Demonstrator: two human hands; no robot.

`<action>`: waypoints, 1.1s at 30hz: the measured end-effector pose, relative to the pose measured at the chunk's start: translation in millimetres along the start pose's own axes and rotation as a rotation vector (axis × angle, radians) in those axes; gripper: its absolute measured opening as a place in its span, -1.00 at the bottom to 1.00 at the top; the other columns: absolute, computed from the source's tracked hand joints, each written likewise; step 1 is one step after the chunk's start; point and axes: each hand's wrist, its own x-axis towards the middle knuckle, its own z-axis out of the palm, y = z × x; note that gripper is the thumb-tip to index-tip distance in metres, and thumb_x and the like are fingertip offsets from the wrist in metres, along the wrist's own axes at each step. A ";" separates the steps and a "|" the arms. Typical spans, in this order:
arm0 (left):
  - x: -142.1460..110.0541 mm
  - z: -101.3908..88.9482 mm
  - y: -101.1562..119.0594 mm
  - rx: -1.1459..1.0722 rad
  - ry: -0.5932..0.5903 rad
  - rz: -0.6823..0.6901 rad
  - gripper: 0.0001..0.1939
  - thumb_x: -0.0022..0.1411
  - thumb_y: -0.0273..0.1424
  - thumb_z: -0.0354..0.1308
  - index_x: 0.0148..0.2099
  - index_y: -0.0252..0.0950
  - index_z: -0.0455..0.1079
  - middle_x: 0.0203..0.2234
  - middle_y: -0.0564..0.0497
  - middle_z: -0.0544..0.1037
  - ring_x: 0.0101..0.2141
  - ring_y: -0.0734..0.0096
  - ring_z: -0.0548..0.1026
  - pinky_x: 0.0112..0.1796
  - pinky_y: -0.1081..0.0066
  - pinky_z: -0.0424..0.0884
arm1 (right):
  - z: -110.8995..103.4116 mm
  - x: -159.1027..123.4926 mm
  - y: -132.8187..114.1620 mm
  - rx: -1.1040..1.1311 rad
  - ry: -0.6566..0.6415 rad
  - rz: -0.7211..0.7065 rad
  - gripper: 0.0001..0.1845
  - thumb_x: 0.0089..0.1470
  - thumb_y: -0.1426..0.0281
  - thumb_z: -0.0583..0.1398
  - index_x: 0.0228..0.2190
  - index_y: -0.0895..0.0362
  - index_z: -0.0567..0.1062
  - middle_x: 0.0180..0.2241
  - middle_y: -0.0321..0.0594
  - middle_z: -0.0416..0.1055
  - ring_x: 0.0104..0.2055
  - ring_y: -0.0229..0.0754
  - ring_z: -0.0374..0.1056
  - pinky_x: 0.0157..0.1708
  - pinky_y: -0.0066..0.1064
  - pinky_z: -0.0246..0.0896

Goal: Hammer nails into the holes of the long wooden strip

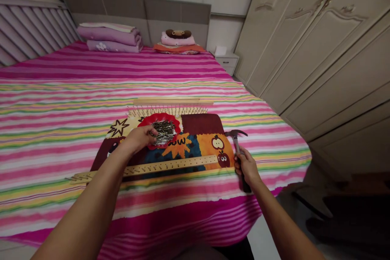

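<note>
My left hand [141, 138] reaches into a red scalloped dish [149, 120], its fingers closed at the near left side of a heap of silvery nails [164, 133]. How many nails the fingers hold is hidden. In front of the dish lies a wooden strip [179, 163] with drilled holes. Nails stand tilted in its left and middle parts, while the holes at its right end are bare. My right hand [247, 166] is wrapped around the dark handle of a claw hammer [237, 140], its head pointing away from me, right of the patterned board or mat.
Beneath the dish is the patterned board or mat [202, 124] on a striped bedspread [61, 130]. Behind it lie a strip full of upright nails [170, 111] and plain wooden strips [173, 101]. Folded bedding [111, 38] sits by the headboard; a wardrobe [304, 48] stands right.
</note>
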 end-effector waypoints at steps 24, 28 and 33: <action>-98.2 71.9 15.4 -0.724 -0.045 -0.116 -0.49 -0.42 -0.16 0.45 -0.35 -0.31 0.52 -0.49 0.04 0.58 -0.41 0.40 0.51 -0.24 0.31 0.47 | -2.1 2.3 2.3 0.001 0.008 -0.028 -0.52 -0.19 0.30 0.16 -0.13 0.03 0.37 -0.63 -0.54 0.22 -0.76 -0.45 0.03 -0.81 -0.62 -0.22; -95.3 80.1 15.6 -0.704 0.007 -0.095 -0.55 -0.37 -0.15 0.42 -0.41 -0.30 0.45 -0.56 0.08 0.53 -0.46 0.42 0.49 -0.31 0.36 0.44 | -2.4 2.4 2.9 0.012 0.001 -0.031 -0.51 -0.21 0.31 0.15 -0.13 0.02 0.36 -0.64 -0.54 0.22 -0.76 -0.45 0.02 -0.82 -0.62 -0.22; -88.9 87.2 10.3 -0.272 0.054 0.075 -0.76 -0.05 -0.17 0.25 -0.39 -0.23 0.50 -0.51 0.08 0.55 -0.43 0.41 0.45 -0.33 0.39 0.35 | -2.5 2.6 2.5 0.019 0.006 -0.023 -0.50 -0.22 0.32 0.14 -0.13 0.02 0.36 -0.63 -0.55 0.21 -0.76 -0.45 0.02 -0.82 -0.62 -0.22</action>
